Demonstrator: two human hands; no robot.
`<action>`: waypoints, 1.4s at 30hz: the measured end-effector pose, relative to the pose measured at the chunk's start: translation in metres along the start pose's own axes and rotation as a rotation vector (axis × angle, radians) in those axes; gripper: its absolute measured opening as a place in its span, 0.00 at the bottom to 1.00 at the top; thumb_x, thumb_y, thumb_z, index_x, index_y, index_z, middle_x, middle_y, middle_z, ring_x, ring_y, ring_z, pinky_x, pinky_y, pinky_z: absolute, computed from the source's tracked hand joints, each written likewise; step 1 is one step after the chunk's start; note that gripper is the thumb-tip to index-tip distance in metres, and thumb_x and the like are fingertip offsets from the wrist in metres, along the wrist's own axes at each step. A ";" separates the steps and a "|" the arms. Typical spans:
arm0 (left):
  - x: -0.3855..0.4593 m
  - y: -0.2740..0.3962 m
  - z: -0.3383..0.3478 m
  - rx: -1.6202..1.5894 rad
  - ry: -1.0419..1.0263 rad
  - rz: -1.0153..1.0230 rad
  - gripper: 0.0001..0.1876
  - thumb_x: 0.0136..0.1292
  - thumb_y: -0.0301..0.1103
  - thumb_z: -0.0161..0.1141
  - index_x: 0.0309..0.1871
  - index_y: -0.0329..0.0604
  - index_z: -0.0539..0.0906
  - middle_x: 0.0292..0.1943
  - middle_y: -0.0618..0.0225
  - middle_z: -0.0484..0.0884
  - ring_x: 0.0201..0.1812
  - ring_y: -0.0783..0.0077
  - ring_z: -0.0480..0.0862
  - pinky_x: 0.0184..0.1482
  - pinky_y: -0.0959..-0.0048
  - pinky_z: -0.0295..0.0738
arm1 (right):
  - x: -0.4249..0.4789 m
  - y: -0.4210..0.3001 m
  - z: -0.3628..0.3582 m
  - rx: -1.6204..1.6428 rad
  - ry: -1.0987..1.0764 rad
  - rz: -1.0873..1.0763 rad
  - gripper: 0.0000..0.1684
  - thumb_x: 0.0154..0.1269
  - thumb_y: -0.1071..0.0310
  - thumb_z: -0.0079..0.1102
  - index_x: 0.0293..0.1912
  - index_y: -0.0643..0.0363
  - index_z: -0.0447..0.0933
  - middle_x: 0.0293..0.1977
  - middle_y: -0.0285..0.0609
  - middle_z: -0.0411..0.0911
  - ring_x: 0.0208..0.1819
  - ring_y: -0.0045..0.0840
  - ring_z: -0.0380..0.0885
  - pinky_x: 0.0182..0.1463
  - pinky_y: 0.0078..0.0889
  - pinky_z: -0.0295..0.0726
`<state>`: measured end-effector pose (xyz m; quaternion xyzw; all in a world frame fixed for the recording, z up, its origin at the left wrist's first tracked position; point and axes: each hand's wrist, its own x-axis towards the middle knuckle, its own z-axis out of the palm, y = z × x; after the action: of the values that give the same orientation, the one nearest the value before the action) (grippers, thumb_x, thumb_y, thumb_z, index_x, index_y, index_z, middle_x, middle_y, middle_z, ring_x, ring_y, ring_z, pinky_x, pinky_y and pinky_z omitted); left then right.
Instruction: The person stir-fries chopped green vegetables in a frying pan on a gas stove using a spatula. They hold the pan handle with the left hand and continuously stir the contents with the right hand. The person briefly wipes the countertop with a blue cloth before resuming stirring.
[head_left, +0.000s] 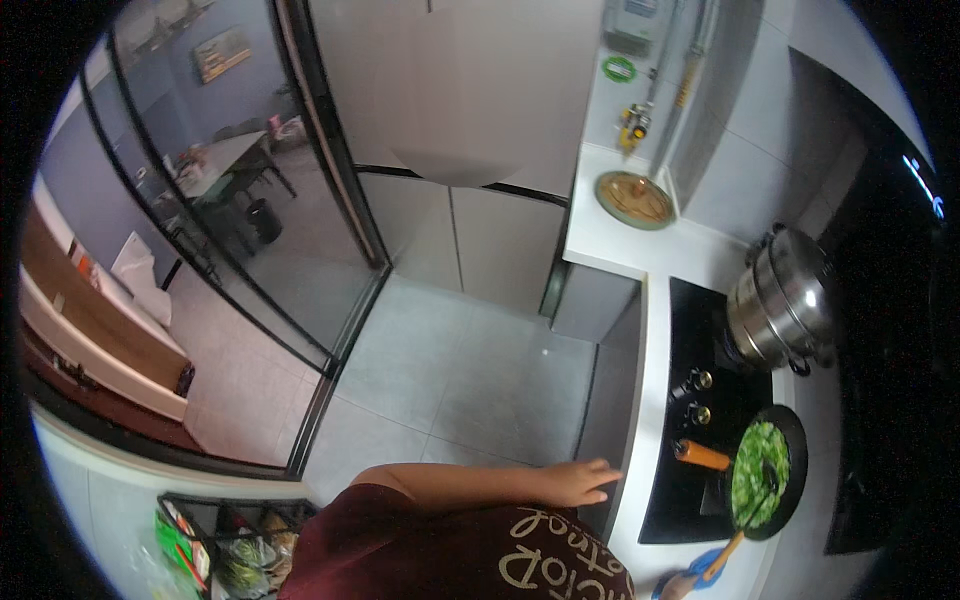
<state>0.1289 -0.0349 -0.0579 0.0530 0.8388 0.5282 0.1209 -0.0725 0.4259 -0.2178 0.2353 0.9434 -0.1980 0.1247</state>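
Observation:
My left hand (577, 481) reaches toward the edge of the white countertop (628, 517), its fingers apart and holding nothing. At the lower right, my right hand (679, 586) is shut on the wooden handle of a spatula (724, 559); blue material (705, 562) surrounds part of the hand, and I cannot tell if it is a glove or a cloth. The spatula's dark head rests among chopped green vegetables (759, 465) in a black wok (796, 457). The wok's wooden handle (703, 454) points toward the counter's front edge.
A stacked steel steamer pot (780, 300) stands on the black gas hob (686, 322), beyond two control knobs (700, 397). A plate of brown food (636, 199) sits in the corner. Behind are a glass sliding door (300, 315) and a black rack of vegetables (232, 517).

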 end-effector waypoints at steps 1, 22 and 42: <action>0.002 -0.010 0.012 0.042 0.055 0.050 0.32 0.78 0.44 0.50 0.79 0.43 0.57 0.67 0.45 0.66 0.66 0.45 0.71 0.65 0.51 0.71 | 0.002 -0.005 0.002 -0.002 0.000 -0.016 0.42 0.59 0.69 0.59 0.72 0.64 0.57 0.57 0.61 0.77 0.57 0.51 0.79 0.61 0.47 0.76; 0.027 0.001 0.028 -0.012 -0.086 0.038 0.31 0.76 0.43 0.52 0.77 0.44 0.61 0.68 0.42 0.67 0.67 0.42 0.70 0.68 0.49 0.68 | 0.070 0.104 0.017 0.289 0.013 -0.321 0.40 0.60 0.74 0.56 0.71 0.67 0.57 0.59 0.60 0.75 0.58 0.49 0.78 0.62 0.45 0.76; -0.004 0.018 0.015 0.067 -0.001 -0.008 0.28 0.73 0.36 0.54 0.74 0.40 0.64 0.71 0.46 0.65 0.72 0.46 0.66 0.72 0.57 0.63 | -0.027 0.023 0.012 0.254 0.478 -0.076 0.17 0.70 0.66 0.55 0.52 0.66 0.77 0.39 0.61 0.83 0.44 0.56 0.81 0.51 0.50 0.79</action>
<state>0.1359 -0.0144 -0.0470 0.0541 0.8562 0.4993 0.1214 -0.0366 0.4283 -0.2271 0.2534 0.9219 -0.2580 -0.1393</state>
